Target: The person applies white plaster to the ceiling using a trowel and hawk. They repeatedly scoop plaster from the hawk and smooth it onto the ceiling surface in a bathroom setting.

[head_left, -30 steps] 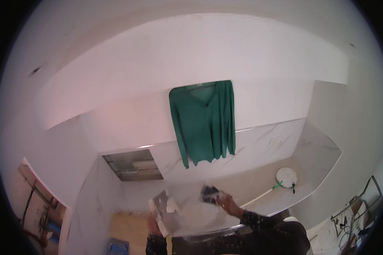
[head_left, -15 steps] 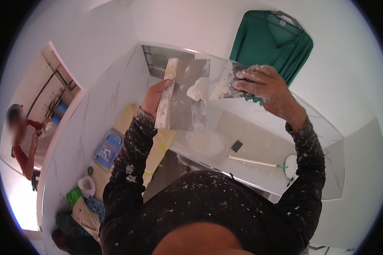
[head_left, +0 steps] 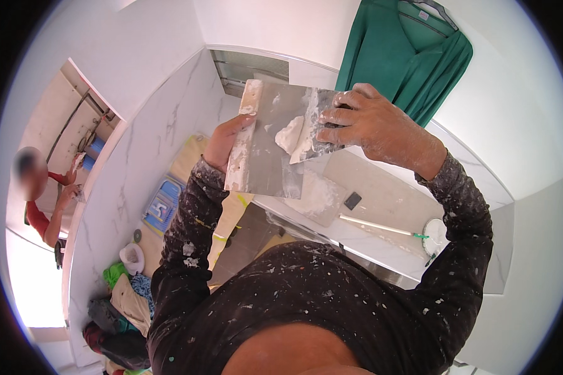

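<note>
My left hand grips the whitish strip handle along one edge of a broad steel plastering blade. A lump of white putty sits on the blade's face. From the other side, my right hand has its fingers spread over a smaller putty knife, dark metal smeared with white. That knife's edge lies against the broad blade beside the putty. White residue covers the right fingers. Whatever handle the putty knife has is hidden by my right hand.
A green garment hangs on the wall at upper right. Below lies a ledge holding a dark phone-like object, a pole and a round white lid or bucket. Left are a blue tray, piled clothes and another person beyond an opening.
My right hand has moved left, bringing the putty knife from beside the broad blade onto its face, against the putty. The view has shifted slightly.
</note>
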A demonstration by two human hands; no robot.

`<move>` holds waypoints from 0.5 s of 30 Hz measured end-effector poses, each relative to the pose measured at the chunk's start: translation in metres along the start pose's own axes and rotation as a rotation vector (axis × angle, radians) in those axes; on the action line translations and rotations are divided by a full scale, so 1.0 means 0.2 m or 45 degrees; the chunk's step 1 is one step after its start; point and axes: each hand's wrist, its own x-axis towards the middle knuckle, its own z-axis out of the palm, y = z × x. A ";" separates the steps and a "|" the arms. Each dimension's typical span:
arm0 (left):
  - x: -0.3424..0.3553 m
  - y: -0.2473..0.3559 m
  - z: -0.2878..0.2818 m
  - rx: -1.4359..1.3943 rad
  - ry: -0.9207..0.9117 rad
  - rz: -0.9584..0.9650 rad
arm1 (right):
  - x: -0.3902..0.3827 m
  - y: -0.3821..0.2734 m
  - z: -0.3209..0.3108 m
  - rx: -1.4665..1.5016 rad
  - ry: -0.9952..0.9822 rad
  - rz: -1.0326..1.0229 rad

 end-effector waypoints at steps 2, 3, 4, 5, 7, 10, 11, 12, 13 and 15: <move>0.02 0.00 -0.02 -0.070 -0.009 -0.013 | -0.03 0.03 0.03 0.053 0.017 -0.043; 0.02 0.01 -0.04 -0.087 -0.020 0.091 | -0.06 0.05 0.05 0.131 -0.064 0.007; 0.02 0.02 -0.06 -0.097 0.005 0.183 | -0.09 0.07 0.08 0.215 -0.042 0.007; 0.03 0.03 -0.09 -0.107 0.047 0.261 | -0.11 0.10 0.13 0.273 -0.032 0.018; 0.03 0.05 -0.15 -0.122 0.098 0.277 | -0.13 0.14 0.25 1.042 0.125 0.407; 0.00 0.06 -0.25 -0.115 0.204 0.245 | -0.07 0.22 0.44 1.843 0.458 0.704; -0.02 0.05 -0.26 -0.106 0.161 0.244 | -0.03 0.25 0.48 2.054 0.592 0.770; -0.05 0.04 -0.27 -0.102 0.137 0.240 | 0.03 0.29 0.50 2.292 0.735 0.760; -0.06 0.02 -0.27 -0.187 0.173 0.231 | 0.09 0.32 0.51 2.346 0.857 0.641; -0.09 -0.01 -0.25 -0.163 0.209 0.345 | 0.20 0.42 0.46 2.404 1.112 0.515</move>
